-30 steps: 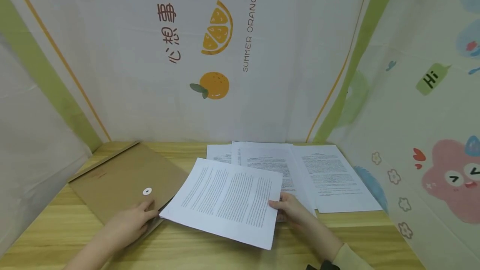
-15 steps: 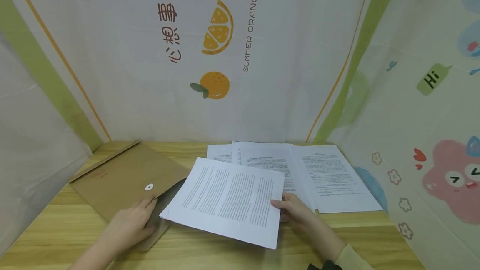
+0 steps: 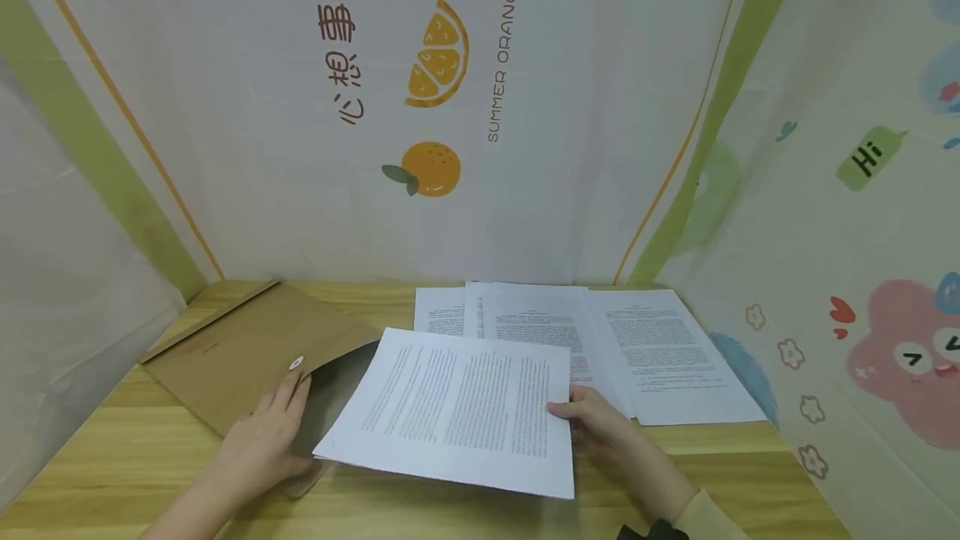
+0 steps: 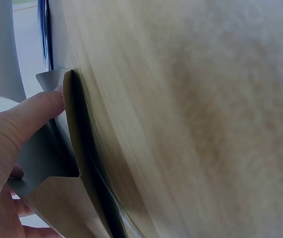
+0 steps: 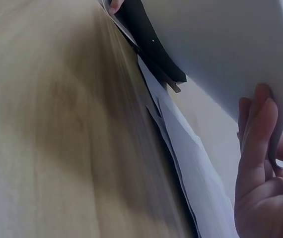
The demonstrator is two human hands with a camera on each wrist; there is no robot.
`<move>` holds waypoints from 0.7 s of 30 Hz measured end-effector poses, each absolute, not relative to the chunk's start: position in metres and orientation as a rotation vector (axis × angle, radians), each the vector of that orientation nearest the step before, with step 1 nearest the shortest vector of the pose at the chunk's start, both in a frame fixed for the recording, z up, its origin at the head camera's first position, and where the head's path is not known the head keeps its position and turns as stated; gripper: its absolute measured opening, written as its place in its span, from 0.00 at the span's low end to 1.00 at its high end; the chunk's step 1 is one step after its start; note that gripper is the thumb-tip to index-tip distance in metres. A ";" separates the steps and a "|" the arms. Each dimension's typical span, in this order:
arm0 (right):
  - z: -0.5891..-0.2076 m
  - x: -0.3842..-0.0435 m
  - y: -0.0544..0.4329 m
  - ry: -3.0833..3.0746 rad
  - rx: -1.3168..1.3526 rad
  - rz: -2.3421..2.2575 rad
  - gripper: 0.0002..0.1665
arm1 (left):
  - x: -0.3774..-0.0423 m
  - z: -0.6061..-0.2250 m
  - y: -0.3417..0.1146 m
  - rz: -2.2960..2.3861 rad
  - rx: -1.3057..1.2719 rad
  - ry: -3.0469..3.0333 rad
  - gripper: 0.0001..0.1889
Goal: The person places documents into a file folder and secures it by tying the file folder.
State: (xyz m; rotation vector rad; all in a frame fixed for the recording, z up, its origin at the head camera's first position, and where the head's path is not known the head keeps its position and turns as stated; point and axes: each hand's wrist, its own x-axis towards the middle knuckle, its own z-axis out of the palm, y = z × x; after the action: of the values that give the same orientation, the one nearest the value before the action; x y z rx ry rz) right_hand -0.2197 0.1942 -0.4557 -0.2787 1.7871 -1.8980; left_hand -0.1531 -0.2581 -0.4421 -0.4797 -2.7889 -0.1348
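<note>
My left hand [image 3: 258,444] grips the mouth of a brown kraft document envelope [image 3: 247,348], its fingers at the upper layer beside the white button [image 3: 297,363]. In the left wrist view, my thumb [image 4: 35,111] presses the lower edge of the envelope [image 4: 64,198], and the mouth gapes between the two. A stack of printed sheets [image 3: 457,415] is held by its right edge in my right hand [image 3: 596,422], thumb on top and fingers below. The stack's left end overlaps the envelope's mouth in the head view. From the right wrist, the stack's underside [image 5: 216,44] bows upward.
More printed sheets [image 3: 667,357] lie spread on the wooden table [image 3: 720,473] at the back right, partly behind the held stack. A white printed cloth [image 3: 570,148] hangs behind the table, and another [image 3: 810,315] on the right side.
My left hand has lifted the envelope's upper layer, so its mouth gapes wider. The held stack has shifted slightly right and its far left corner has dropped lower.
</note>
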 end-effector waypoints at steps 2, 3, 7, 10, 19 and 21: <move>-0.455 -0.220 0.196 1.782 -0.285 -1.884 0.28 | -0.153 -0.442 -0.258 -0.126 -0.484 -2.783 0.60; -0.455 -0.221 0.197 1.781 -0.294 -1.875 0.27 | -0.153 -0.442 -0.257 -0.122 -0.485 -2.781 0.60; -0.455 -0.222 0.199 1.775 -0.328 -1.847 0.26 | -0.153 -0.442 -0.257 -0.124 -0.477 -2.786 0.61; -0.456 -0.222 0.197 1.762 -0.328 -1.849 0.27 | -0.153 -0.442 -0.257 -0.126 -0.479 -2.796 0.62; -0.458 -0.219 0.177 1.784 -0.231 -1.909 0.27 | -0.151 -0.441 -0.259 -0.131 -0.510 -2.791 0.64; -0.458 -0.218 0.171 1.801 -0.231 -1.913 0.27 | -0.151 -0.441 -0.259 -0.132 -0.515 -2.799 0.64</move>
State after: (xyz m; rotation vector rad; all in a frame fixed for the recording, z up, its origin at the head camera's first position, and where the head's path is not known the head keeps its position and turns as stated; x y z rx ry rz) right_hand -0.2183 0.1715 -0.4582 -0.2310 1.8011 -1.9128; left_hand -0.1507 -0.2595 -0.4412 -0.5153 -2.7991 -0.1320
